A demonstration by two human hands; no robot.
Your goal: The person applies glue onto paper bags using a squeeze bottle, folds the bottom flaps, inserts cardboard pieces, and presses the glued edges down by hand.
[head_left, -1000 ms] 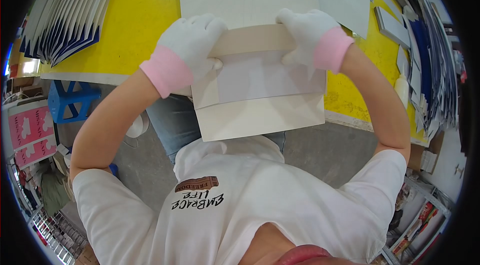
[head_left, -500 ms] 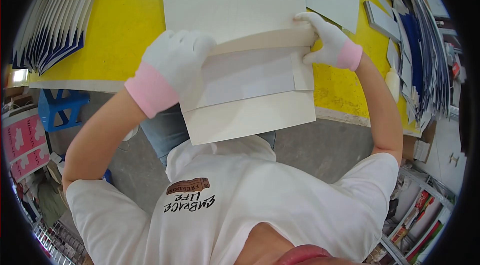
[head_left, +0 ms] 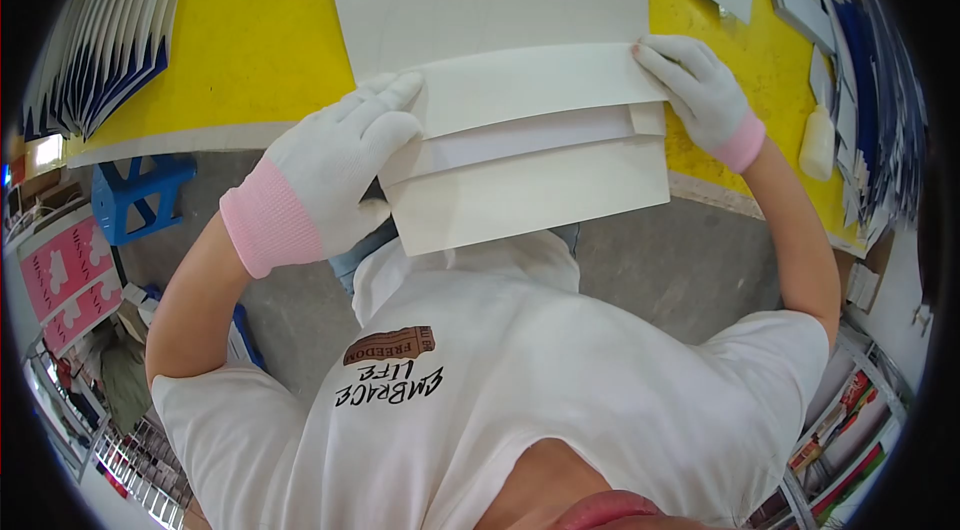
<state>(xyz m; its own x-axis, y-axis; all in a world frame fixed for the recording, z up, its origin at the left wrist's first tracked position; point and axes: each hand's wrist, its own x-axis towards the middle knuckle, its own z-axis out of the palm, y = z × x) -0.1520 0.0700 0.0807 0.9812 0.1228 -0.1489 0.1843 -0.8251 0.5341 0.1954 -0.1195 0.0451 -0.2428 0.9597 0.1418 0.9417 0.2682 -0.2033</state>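
Observation:
A white paper bag [head_left: 500, 15] lies flat across the table edge, its bottom end towards me and overhanging. The bottom is partly folded: a long upper flap [head_left: 540, 80] leans over the opening, and a lower flap [head_left: 530, 185] lies out flat. Between them shows a strip of pale inner sheet [head_left: 520, 138]. My left hand [head_left: 335, 165], in a white knit glove with a pink cuff, holds the upper flap's left end, fingers on top. At the flap's right end, my gloved right hand [head_left: 700, 95] pinches the corner; its thumb is hidden.
Beneath the bag is a yellow table [head_left: 250, 40]. Fanned bags with blue edges [head_left: 120, 40] stand at the left, and more blue and white stacks [head_left: 870, 100] at the right. A pale bottle [head_left: 817, 142] lies near the right edge. A blue stool [head_left: 140, 195] is on the floor.
The upper flap has come down towards me, covering more of the inner sheet. Both hands have moved with it, and the bag sits further right in view, its printed logo out of frame.

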